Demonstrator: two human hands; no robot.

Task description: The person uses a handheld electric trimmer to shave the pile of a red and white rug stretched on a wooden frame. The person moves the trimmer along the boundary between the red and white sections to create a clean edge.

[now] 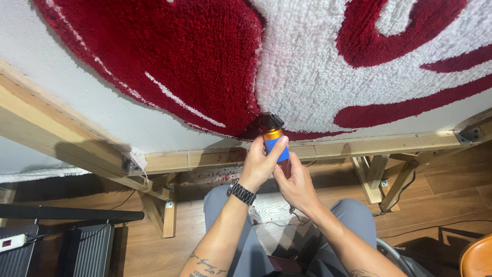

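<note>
A small trimmer (274, 137), blue and orange in the body with a black head, was held up against the lower edge of a tufted rug (307, 61). Its head was pressed to the rug where the red pile met the white pile, just above the wooden frame (359, 144) on which the rug's white backing cloth (77, 87) was stretched. The left hand (260, 165) was wrapped around the trimmer's blue body, fingers closed on it from the front. The right hand (294, 187) was closed on the trimmer from below and behind, touching the left hand; how firmly it gripped could not be told, since the lower part of the trimmer was hidden by both hands. A dark metal watch (241, 193) was worn on the left wrist, below the trimmer. Red fluff (221, 177) was scattered on the frame rail and beneath it, to the left of the trimmer. Grey trousers (348, 215) were seen below the hands, over a wooden floor (441, 200). A white power strip (11, 242) lay far to the lower left of the trimmer.
</note>
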